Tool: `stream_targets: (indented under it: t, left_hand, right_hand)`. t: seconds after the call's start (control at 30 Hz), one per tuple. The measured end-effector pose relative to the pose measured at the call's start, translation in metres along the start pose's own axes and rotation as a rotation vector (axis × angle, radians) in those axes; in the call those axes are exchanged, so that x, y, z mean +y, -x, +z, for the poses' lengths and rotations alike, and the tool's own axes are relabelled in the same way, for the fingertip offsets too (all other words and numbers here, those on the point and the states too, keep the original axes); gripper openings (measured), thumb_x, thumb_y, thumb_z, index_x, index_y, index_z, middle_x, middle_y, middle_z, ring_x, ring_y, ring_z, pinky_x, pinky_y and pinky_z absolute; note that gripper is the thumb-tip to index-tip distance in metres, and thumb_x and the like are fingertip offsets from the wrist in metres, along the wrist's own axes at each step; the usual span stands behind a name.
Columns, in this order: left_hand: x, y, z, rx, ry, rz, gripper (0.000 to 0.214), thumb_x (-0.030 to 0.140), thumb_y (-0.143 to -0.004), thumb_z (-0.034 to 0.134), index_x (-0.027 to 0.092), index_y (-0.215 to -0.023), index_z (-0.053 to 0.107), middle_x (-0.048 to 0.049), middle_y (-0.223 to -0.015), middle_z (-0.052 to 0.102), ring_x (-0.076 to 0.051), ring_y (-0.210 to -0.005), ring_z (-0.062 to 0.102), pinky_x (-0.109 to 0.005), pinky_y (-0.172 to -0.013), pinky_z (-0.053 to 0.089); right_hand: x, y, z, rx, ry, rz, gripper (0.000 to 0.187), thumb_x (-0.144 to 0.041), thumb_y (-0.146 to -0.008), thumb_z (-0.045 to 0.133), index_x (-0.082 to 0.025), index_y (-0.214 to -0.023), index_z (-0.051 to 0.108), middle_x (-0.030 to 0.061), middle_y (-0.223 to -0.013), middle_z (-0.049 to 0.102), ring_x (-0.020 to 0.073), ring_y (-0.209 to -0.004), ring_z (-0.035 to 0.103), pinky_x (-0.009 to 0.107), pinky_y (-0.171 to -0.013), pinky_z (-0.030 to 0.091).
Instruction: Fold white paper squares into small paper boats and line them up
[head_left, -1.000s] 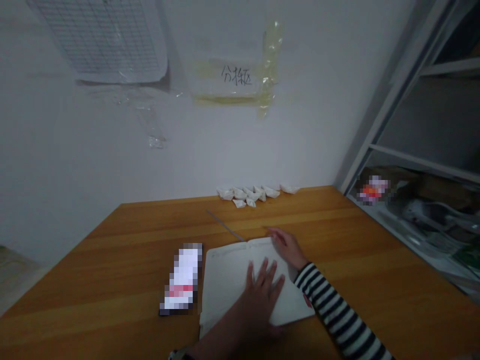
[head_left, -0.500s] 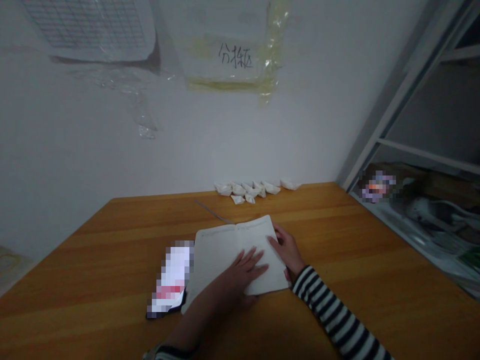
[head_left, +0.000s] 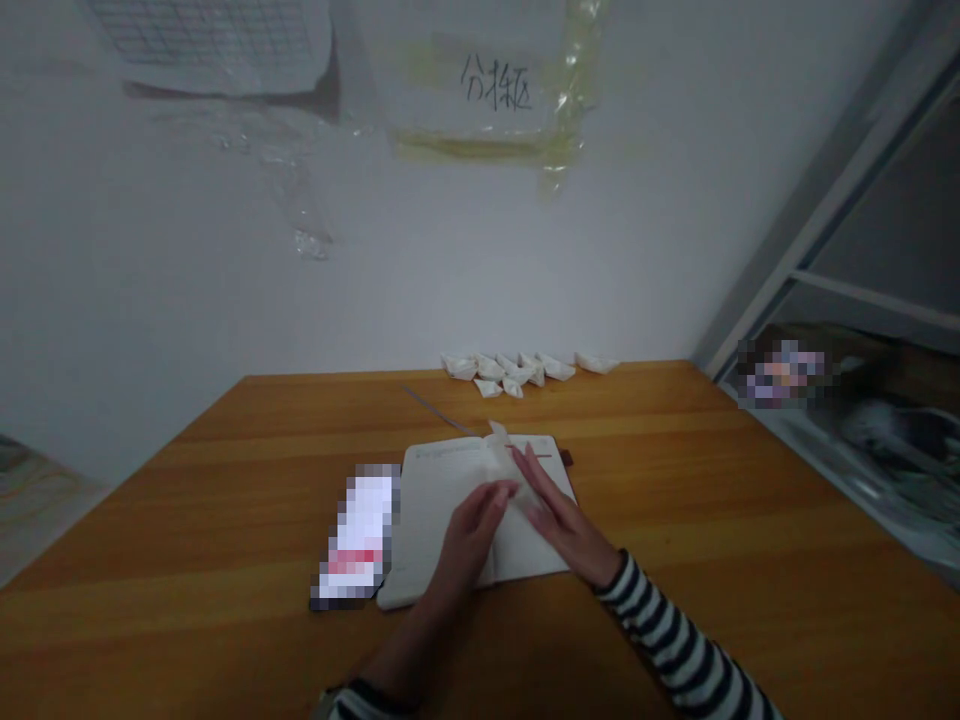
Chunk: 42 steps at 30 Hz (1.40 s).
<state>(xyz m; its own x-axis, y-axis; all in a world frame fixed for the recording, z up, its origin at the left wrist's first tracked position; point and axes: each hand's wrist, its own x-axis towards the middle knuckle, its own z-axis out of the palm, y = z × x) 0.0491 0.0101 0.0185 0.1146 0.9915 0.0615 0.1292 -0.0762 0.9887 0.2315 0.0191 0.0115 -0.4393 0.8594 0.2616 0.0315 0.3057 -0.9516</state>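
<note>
An open notebook with pale pages lies on the wooden table. One of its pages is lifted and bends upward near the spine. My left hand is over the middle of the notebook, its fingers pressed together at the raised page. The exact grip is partly hidden. My right hand has its fingers stretched out along the other side of that page. A thin ribbon bookmark runs from the notebook's top onto the table.
A phone with a blurred screen lies just left of the notebook. Several folded white paper boats stand along the table's back edge by the wall. A metal shelf holding bags and other items is at the right.
The right-hand page has come up off the notebook and leans toward the spine. My right hand has moved leftward with it; my left hand went from lying flat to fingers drawn together.
</note>
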Motion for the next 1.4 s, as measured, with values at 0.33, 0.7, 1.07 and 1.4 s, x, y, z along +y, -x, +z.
stream_targets:
  t: [0.33, 0.7, 1.07, 1.4]
  left_hand:
    - [-0.004, -0.003, 0.000, 0.050, 0.250, -0.184, 0.034, 0.047, -0.074, 0.073, 0.015, -0.084, 0.069, -0.0022, -0.074, 0.069, -0.017, -0.071, 0.061, -0.028, -0.070, 0.049]
    - [-0.011, -0.001, -0.002, 0.016, 0.322, -0.205, 0.034, 0.048, -0.079, 0.070, 0.014, -0.084, 0.069, -0.0038, -0.074, 0.068, -0.019, -0.075, 0.062, -0.029, -0.073, 0.049]
    - [0.001, 0.002, 0.002, 0.085, 0.300, -0.229, 0.051, 0.065, -0.080, 0.062, 0.014, -0.079, 0.064, -0.0018, -0.069, 0.064, -0.016, -0.068, 0.055, -0.026, -0.064, 0.045]
    - [0.001, 0.002, 0.000, 0.092, 0.231, -0.226, 0.050, 0.065, -0.079, 0.061, 0.015, -0.076, 0.062, -0.0016, -0.069, 0.060, -0.017, -0.068, 0.052, -0.026, -0.063, 0.043]
  right_hand:
    - [-0.003, 0.005, 0.027, -0.022, -0.112, -0.016, 0.093, -0.042, -0.093, 0.061, -0.036, -0.156, -0.007, 0.0027, -0.166, 0.015, 0.0178, -0.153, 0.011, 0.046, -0.123, 0.007]
    - [-0.008, 0.006, 0.027, 0.034, -0.132, -0.009, 0.086, -0.047, -0.093, 0.059, -0.038, -0.157, 0.003, 0.0007, -0.166, 0.018, 0.0192, -0.153, 0.011, 0.045, -0.124, 0.009]
    - [-0.005, 0.006, 0.035, 0.030, -0.103, -0.023, 0.083, -0.045, -0.093, 0.059, -0.034, -0.158, 0.007, 0.0021, -0.165, 0.018, 0.0213, -0.153, 0.014, 0.047, -0.125, 0.008]
    - [-0.004, 0.008, 0.035, 0.025, -0.076, -0.017, 0.080, -0.045, -0.095, 0.056, -0.035, -0.158, 0.007, -0.0003, -0.166, 0.013, 0.0212, -0.153, 0.009, 0.048, -0.125, 0.006]
